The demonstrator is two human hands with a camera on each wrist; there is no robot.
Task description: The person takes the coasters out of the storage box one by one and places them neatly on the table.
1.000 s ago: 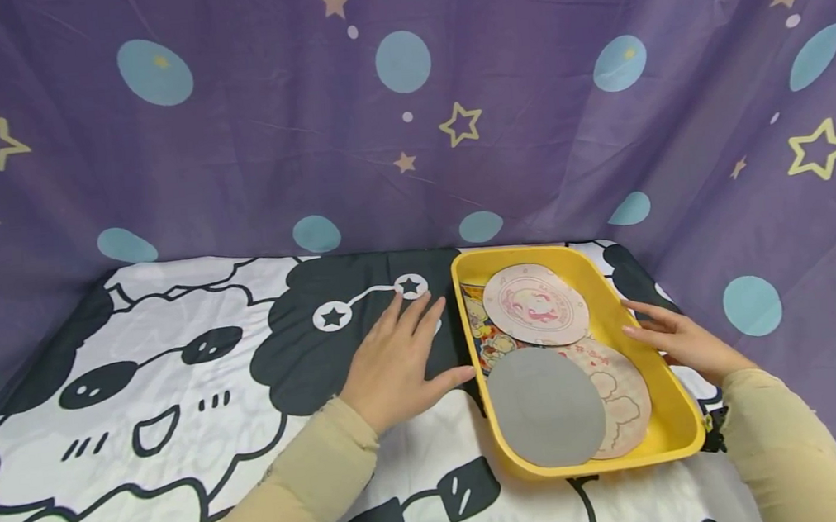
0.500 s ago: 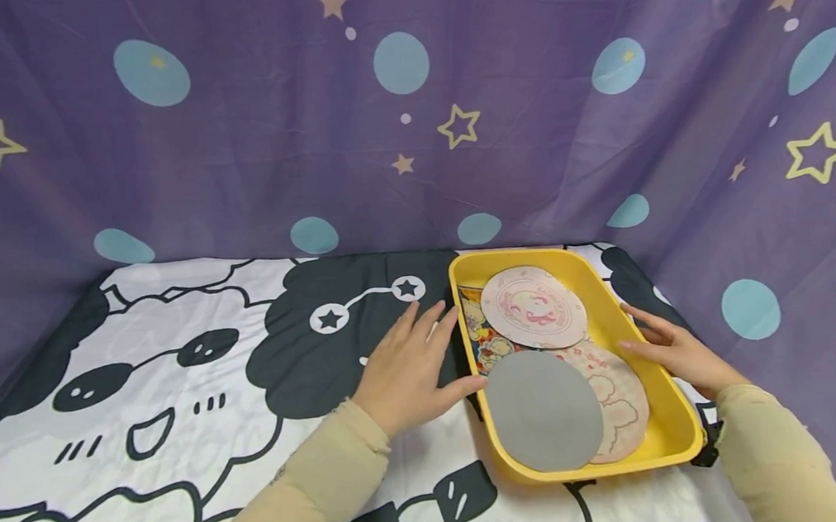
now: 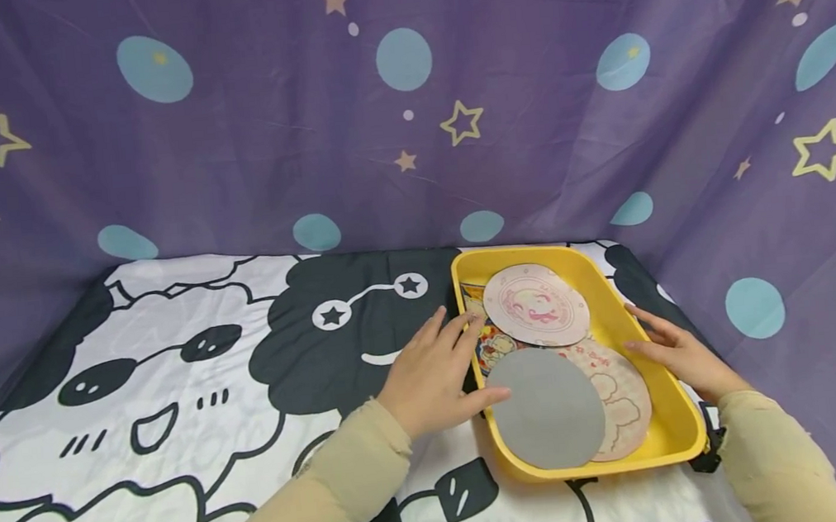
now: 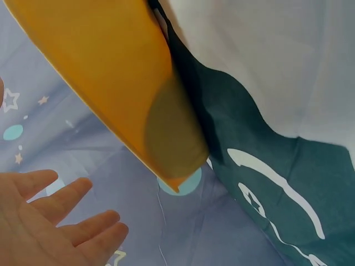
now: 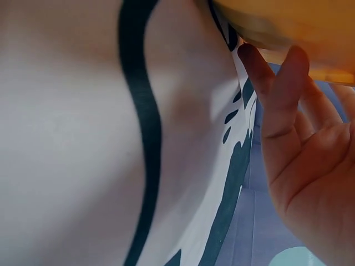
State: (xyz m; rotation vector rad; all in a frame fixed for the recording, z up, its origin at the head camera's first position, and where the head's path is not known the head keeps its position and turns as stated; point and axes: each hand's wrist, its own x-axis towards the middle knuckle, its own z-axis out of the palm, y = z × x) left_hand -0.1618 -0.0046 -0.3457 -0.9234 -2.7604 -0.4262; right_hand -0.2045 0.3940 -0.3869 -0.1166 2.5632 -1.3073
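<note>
A yellow tray (image 3: 682, 428) stands on the patterned cloth, right of centre in the head view. Inside lie a pink printed disc (image 3: 535, 305), a plain grey disc (image 3: 548, 409) and a partly covered pale disc with a line drawing (image 3: 627, 400). Along the tray's left side a colourful printed piece (image 3: 496, 345) shows in part. My left hand (image 3: 436, 380) is over the tray's left rim with fingers spread, its thumb tip above the grey disc's edge. At the opposite side my right hand (image 3: 683, 358) rests by the rim, thumb reaching over it, fingers (image 5: 294, 66) loosely extended.
White cloth (image 3: 181, 456) with black cartoon sheep covers the table. A purple curtain (image 3: 266, 142) with stars and dots hangs behind and at the sides. Something small and black (image 3: 709, 451) sits by the tray's near right corner.
My left hand has moved right, from beside the tray to over its left rim. The right hand stays by the right rim, and the discs lie as before.
</note>
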